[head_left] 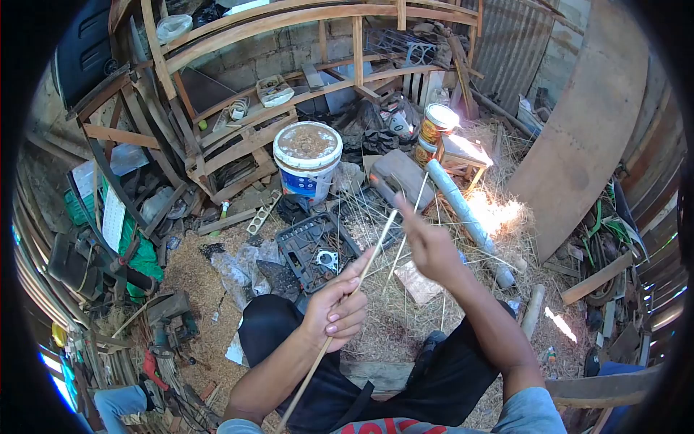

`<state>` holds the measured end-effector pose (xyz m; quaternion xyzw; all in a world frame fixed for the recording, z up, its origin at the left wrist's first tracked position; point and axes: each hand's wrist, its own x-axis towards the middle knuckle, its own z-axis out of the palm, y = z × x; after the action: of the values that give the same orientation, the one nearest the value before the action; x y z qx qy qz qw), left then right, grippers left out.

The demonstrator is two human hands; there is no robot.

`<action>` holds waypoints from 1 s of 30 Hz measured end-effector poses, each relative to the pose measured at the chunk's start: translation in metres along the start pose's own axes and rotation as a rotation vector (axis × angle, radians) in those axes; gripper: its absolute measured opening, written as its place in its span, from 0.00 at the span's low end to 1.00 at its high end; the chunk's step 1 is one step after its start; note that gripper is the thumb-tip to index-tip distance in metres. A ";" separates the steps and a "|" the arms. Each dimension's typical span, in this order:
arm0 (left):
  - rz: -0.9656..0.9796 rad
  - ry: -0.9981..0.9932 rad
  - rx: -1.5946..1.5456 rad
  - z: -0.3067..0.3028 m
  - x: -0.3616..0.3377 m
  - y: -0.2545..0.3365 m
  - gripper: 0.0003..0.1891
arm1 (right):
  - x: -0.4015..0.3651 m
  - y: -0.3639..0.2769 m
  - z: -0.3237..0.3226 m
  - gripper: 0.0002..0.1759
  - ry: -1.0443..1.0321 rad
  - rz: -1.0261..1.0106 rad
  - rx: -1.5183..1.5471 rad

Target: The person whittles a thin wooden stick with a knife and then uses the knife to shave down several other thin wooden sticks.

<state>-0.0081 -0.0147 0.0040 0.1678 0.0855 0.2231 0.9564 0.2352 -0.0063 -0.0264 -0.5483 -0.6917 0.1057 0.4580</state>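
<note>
- While the stick is being held in the closed left hand, it is being slanted from the near left towards the middle, its far end jutting beyond the fingers.
- The right hand is being raised just beside that end; its fingers are blurred, so whether they are wide, narrow or holding something cannot be told.
- Good control is probably being helped by a snug grip near the far end, as a thin stick could be twisted or bent.
- Room for the near end is being given between the arms, above the left knee side.
- Snagging is best being avoided around the case and the bucket, both farther off to the left.
</note>
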 end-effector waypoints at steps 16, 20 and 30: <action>0.082 0.041 0.025 -0.006 -0.002 0.003 0.28 | -0.009 -0.018 0.012 0.29 -0.122 -0.146 -0.044; 0.027 -0.011 0.115 0.003 -0.003 -0.004 0.28 | 0.007 -0.005 -0.025 0.29 -0.019 0.158 0.008; 0.136 0.203 0.169 -0.006 0.002 0.002 0.23 | -0.020 -0.056 0.012 0.35 -0.422 -0.175 0.109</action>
<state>-0.0091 -0.0102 -0.0009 0.2298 0.1888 0.2952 0.9080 0.1892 -0.0399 -0.0070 -0.4265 -0.8102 0.2151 0.3398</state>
